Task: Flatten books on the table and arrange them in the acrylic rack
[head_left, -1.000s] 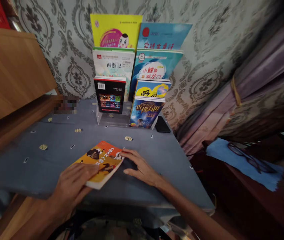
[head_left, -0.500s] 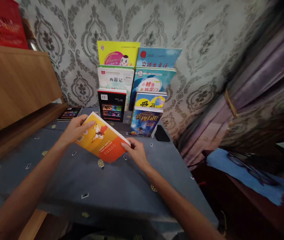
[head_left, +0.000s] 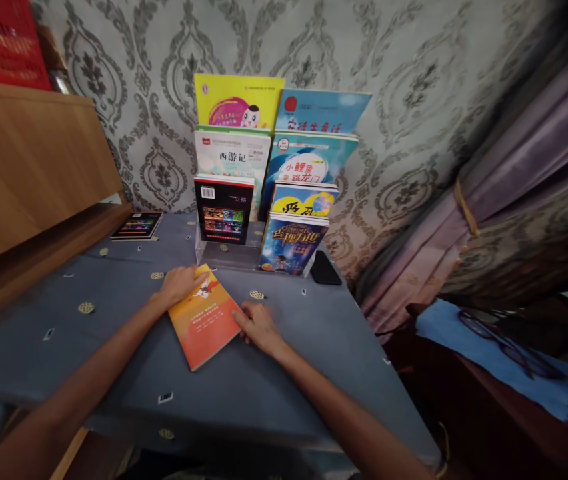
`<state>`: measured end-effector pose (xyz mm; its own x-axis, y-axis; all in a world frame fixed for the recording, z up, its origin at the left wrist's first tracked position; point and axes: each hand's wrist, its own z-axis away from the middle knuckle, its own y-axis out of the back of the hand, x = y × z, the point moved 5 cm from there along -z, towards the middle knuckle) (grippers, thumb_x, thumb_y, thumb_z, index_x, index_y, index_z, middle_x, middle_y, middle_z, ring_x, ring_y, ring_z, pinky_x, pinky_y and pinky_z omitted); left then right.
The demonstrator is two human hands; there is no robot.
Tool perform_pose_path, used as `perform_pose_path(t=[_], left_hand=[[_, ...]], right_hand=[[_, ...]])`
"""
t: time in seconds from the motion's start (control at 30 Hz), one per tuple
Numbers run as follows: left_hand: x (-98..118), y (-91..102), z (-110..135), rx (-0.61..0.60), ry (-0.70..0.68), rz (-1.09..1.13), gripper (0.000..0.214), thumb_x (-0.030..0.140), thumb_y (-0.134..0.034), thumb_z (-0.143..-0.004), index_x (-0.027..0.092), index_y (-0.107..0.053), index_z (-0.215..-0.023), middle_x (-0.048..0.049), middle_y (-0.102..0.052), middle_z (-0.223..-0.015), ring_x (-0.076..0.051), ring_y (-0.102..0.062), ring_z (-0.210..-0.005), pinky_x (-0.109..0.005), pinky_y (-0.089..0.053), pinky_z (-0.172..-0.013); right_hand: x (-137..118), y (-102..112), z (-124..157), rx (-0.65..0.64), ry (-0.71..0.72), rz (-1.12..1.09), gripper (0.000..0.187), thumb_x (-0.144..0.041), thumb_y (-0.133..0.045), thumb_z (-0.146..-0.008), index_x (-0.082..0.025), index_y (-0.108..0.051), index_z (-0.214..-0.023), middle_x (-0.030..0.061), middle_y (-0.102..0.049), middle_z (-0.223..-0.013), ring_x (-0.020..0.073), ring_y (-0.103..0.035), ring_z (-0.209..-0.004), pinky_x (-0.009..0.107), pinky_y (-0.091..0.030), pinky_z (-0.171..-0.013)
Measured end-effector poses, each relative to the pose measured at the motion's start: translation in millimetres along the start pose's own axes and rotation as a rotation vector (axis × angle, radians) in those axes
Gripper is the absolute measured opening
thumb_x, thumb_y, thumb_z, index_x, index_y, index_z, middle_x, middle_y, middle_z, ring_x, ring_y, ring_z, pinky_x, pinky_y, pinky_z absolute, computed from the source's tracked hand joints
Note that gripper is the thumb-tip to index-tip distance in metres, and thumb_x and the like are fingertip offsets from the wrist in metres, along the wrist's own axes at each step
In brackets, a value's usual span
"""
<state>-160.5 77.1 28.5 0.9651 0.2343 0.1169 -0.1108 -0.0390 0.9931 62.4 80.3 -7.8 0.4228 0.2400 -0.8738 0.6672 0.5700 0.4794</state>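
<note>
An orange and yellow book [head_left: 204, 327] lies low over the cloth, flat or nearly so, with a small cartoon figure and pale print on the side facing up. My left hand [head_left: 180, 285] closes on its upper left edge, fingers laid over the corner. At the right edge, my right hand [head_left: 260, 327] pinches the book with the thumb on top. Just behind stands a clear acrylic rack [head_left: 234, 257]. A black book [head_left: 224, 213] leans in its front left, and a blue book [head_left: 294, 243] fills the front right.
Taller books rise behind, among them a yellow book [head_left: 237, 100] and a teal book [head_left: 309, 157]. A black phone [head_left: 325, 268] rests right of the rack. Another dark book [head_left: 137, 225] lies back left, by a wooden cabinet [head_left: 29, 160]. Glasses [head_left: 509, 343] sit on blue cloth at right.
The orange book has come down from a tilted, raised position to the tablecloth and turned clockwise. Both hands moved down with it, keeping contact at its edges.
</note>
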Motion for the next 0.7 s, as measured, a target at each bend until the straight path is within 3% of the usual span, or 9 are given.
perform_pose_path(t=[0.17,0.27,0.4,0.53,0.63,0.7], left_hand=[[4,0.9,-1,-0.023,0.024,-0.098,0.056,0.054,-0.032,-0.099,0.012,-0.065,-0.118,-0.0204,-0.074,-0.104,-0.035,-0.071,-0.098,-0.04,-0.051,-0.081],[5,5.9,3,0.049,-0.013,-0.134,0.051,0.052,-0.036,-0.099,0.014,-0.063,-0.12,-0.0189,-0.073,-0.108,-0.033,-0.068,-0.104,-0.042,-0.049,-0.087],[23,4.6,32,0.199,-0.2,-0.128,0.044,0.041,-0.042,-0.098,0.013,-0.057,-0.128,-0.0181,-0.066,-0.123,-0.033,-0.06,-0.116,-0.049,-0.046,-0.098],[58,-15.7,84,0.223,-0.523,0.071,0.04,0.036,-0.036,-0.102,0.022,-0.054,-0.134,-0.0098,-0.064,-0.134,-0.024,-0.057,-0.125,-0.048,-0.037,-0.114],[66,-31.0,103,0.23,-0.574,0.096,0.044,0.034,-0.03,-0.104,0.02,-0.049,-0.142,-0.0101,-0.059,-0.142,-0.021,-0.052,-0.133,-0.045,-0.034,-0.118],[60,-36.9,98,0.219,-0.556,0.07,0.046,0.033,-0.027,-0.105,0.018,-0.048,-0.143,-0.0114,-0.056,-0.146,-0.021,-0.049,-0.137,-0.044,-0.035,-0.118]], right_hand=[[-10,3,3,-0.038,-0.021,0.153,0.028,-0.031,-0.051,-0.095,-0.02,-0.05,-0.069,-0.004,-0.058,-0.051,0.0095,-0.055,-0.041,0.019,-0.039,-0.045],[-12,3,3,-0.045,-0.038,0.177,0.026,-0.03,-0.051,-0.096,-0.02,-0.053,-0.072,-0.0031,-0.059,-0.053,0.0108,-0.056,-0.042,0.02,-0.038,-0.046],[-13,3,3,-0.033,-0.016,0.203,0.028,-0.032,-0.051,-0.096,-0.019,-0.056,-0.072,-0.0022,-0.06,-0.053,0.0122,-0.057,-0.043,0.021,-0.039,-0.048],[-12,3,3,-0.011,-0.003,0.22,0.03,-0.033,-0.052,-0.096,-0.02,-0.056,-0.07,-0.0026,-0.06,-0.05,0.0124,-0.058,-0.045,0.021,-0.039,-0.05],[-12,3,2,-0.022,-0.015,0.247,0.032,-0.035,-0.051,-0.097,-0.019,-0.057,-0.07,-0.0018,-0.061,-0.051,0.013,-0.059,-0.045,0.022,-0.041,-0.051],[-13,3,2,-0.038,-0.02,0.256,0.03,-0.034,-0.05,-0.097,-0.019,-0.058,-0.071,-0.0015,-0.062,-0.052,0.0126,-0.059,-0.045,0.021,-0.041,-0.05]])
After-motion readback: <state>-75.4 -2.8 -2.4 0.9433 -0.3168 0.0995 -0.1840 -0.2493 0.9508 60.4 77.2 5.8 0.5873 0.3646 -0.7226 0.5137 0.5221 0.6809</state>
